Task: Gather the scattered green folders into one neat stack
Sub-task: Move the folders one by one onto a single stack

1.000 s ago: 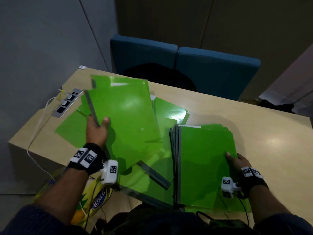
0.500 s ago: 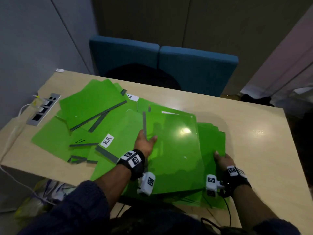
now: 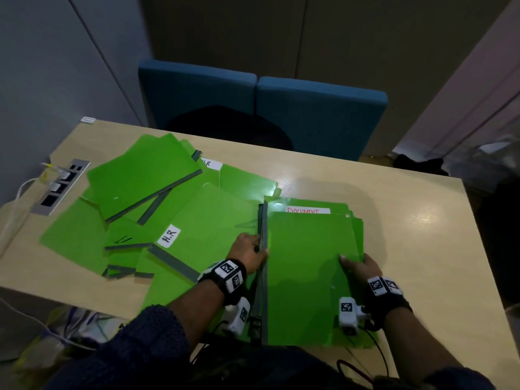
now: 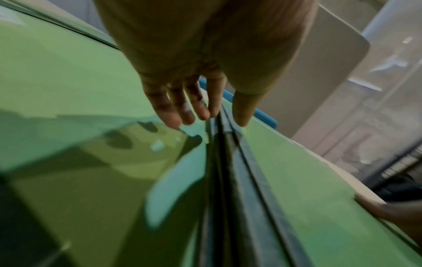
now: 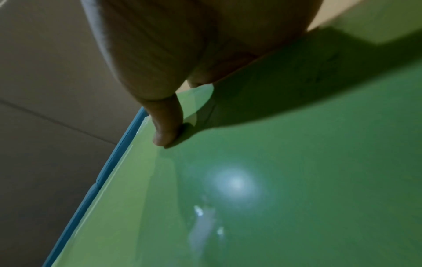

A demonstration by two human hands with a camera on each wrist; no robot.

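A stack of green folders [image 3: 306,277] lies on the table's near right, dark spines [image 3: 263,277] to the left, a "DOCUMENT" label at its far end. My left hand [image 3: 254,247] rests at the spines [image 4: 230,162]: straight fingers [image 4: 194,112] lie along their left side and the thumb on the top folder [image 4: 297,180]. My right hand [image 3: 354,263] grips the stack's right edge, thumb [image 5: 166,130] pressed on the top folder [image 5: 274,180], fingers hidden beneath. Several loose folders [image 3: 146,175] lie fanned out to the left, one labelled "H.R" [image 3: 213,229].
A socket panel [image 3: 60,187] with a white cable [image 3: 17,198] sits at the table's left end. Two blue chairs [image 3: 261,108] stand behind the table. Bare tabletop [image 3: 408,235] shows right of the stack. A bag [image 3: 56,333] lies on the floor at near left.
My left hand carried a folder from the left pile rightward and laid it on the stack. The right hand stayed at the stack's right edge.
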